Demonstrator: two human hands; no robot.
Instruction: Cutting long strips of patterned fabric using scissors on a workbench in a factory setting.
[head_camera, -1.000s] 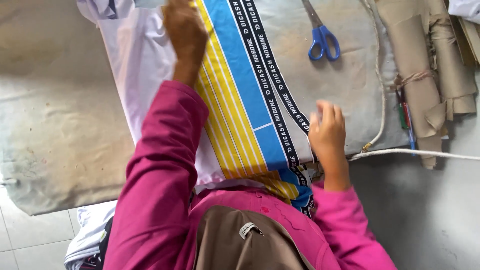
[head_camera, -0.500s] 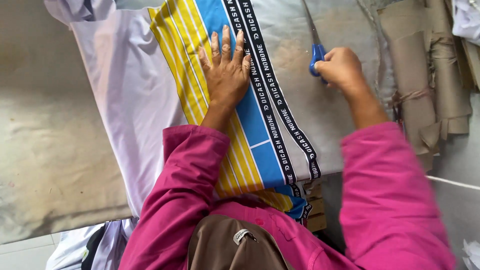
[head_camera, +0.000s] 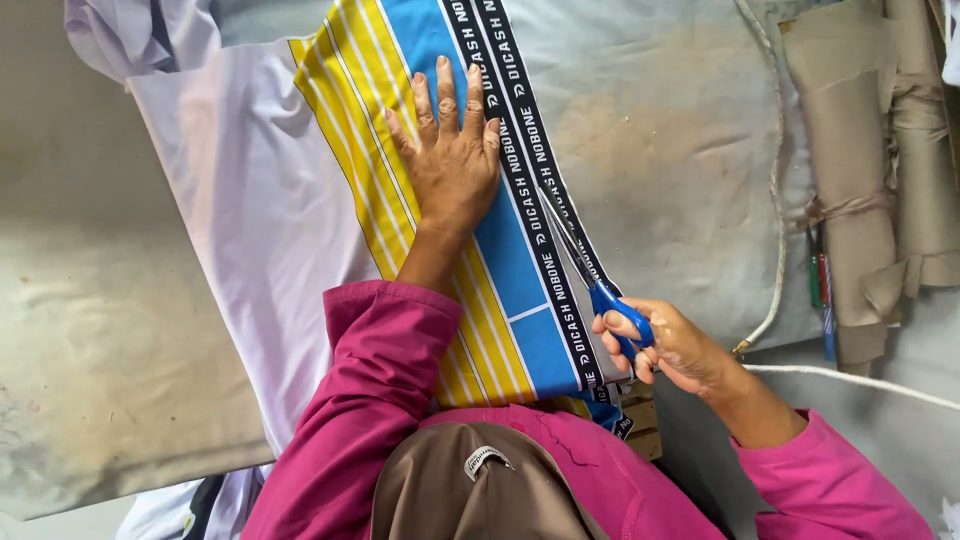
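Nearest me, the right hand (head_camera: 668, 345) had its fingers curled through the blue handles of the scissors (head_camera: 585, 270), gripping them snugly, blades angled up along the black printed band. Whether the blades were parted or closed, I couldn't tell from there. To cut cleanly, I'd say the blades needed to run right along the edge of that band, in short bites, with the cloth kept taut.

The left hand (head_camera: 452, 160) lay flat beyond, fingers spread, pressing down on the blue and yellow stripes just beside the blades.

The fabric (head_camera: 270, 230) sprawled across the padded table (head_camera: 90, 330): white at the left, then yellow stripes, a blue panel, and the black band with white lettering. Farthest off stood brown paper rolls (head_camera: 850, 180) and a white cord (head_camera: 775, 200).
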